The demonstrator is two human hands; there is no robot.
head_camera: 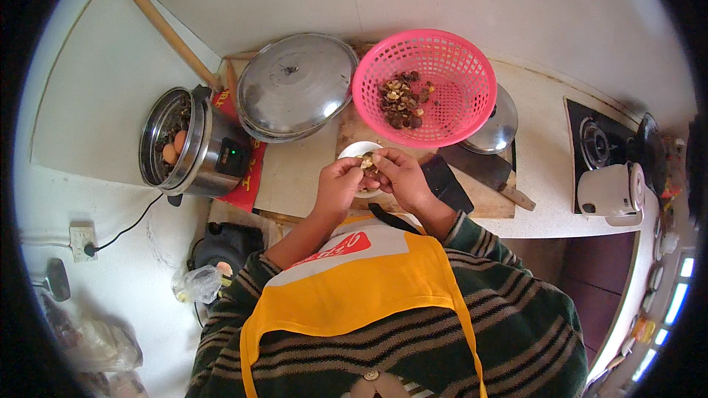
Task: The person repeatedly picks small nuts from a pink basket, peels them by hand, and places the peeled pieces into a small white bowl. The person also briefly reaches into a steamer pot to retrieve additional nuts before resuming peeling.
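In front of my apron, my left hand and my right hand meet over a small white bowl. Pinched between the fingertips of both is a pale, partly peeled nut that looks like a chestnut. Dark shell shows near the right fingers. My hands hide most of the bowl and its contents. Just beyond it, a pink plastic basket tilts towards me. Brown shell pieces with pale bits lie in its left part.
A wooden cutting board carries a cleaver and a black flat object, perhaps a phone. Metal lids flank the basket. Left stands a steel electric cooker with eggs on top; right, a gas hob and a white kettle-like appliance.
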